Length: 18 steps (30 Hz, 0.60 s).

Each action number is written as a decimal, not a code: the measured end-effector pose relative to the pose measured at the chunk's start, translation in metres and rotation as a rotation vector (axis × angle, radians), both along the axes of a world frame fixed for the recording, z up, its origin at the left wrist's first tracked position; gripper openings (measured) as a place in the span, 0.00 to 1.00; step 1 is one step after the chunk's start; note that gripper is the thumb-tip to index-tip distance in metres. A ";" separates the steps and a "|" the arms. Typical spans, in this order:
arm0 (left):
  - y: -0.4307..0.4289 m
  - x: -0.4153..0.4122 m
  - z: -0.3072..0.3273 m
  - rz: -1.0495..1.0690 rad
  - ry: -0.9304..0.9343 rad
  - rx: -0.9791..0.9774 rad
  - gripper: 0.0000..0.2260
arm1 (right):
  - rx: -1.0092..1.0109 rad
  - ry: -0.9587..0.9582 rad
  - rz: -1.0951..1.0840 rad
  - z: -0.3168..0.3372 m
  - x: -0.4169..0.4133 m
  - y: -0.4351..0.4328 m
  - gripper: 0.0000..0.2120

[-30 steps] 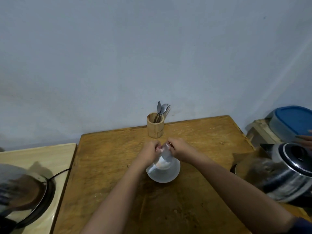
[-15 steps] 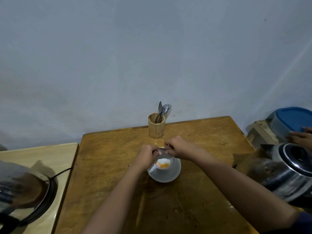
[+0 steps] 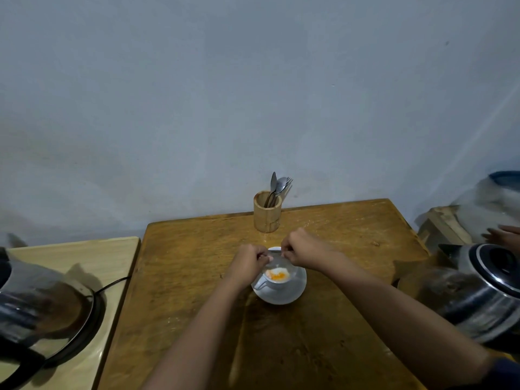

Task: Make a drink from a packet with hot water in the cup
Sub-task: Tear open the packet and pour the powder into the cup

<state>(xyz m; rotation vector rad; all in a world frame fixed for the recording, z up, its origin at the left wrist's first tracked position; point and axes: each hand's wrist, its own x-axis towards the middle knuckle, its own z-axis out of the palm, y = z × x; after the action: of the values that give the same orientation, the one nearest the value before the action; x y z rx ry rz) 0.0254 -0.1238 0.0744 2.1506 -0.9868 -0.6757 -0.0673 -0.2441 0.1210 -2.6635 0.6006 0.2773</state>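
A white cup (image 3: 270, 283) stands on a white saucer (image 3: 292, 291) in the middle of the wooden table (image 3: 337, 237). Orange and white powder (image 3: 277, 275) lies inside the cup. My left hand (image 3: 249, 261) and my right hand (image 3: 302, 249) are both pinched on a small silvery packet (image 3: 277, 258), held stretched between them just above the cup's far rim. Most of the packet is hidden by my fingers.
A wooden holder (image 3: 267, 211) with cutlery stands behind the cup near the wall. A steel kettle (image 3: 484, 294) sits at the right edge, another person's hand (image 3: 503, 235) beyond it. A dark kettle on its base (image 3: 42, 313) rests on the pale side table at left.
The packet went from upright over the cup to flat and stretched between my hands. Powder now shows in the cup. The view shifted slightly.
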 end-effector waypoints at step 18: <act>0.004 -0.002 0.009 0.013 -0.022 -0.022 0.06 | -0.013 -0.024 0.000 0.004 -0.002 0.007 0.08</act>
<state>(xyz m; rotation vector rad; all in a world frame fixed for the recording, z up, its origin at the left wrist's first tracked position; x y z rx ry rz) 0.0233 -0.1202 0.0833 2.1481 -0.9863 -0.6333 -0.0697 -0.2375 0.1254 -2.6753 0.5966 0.2416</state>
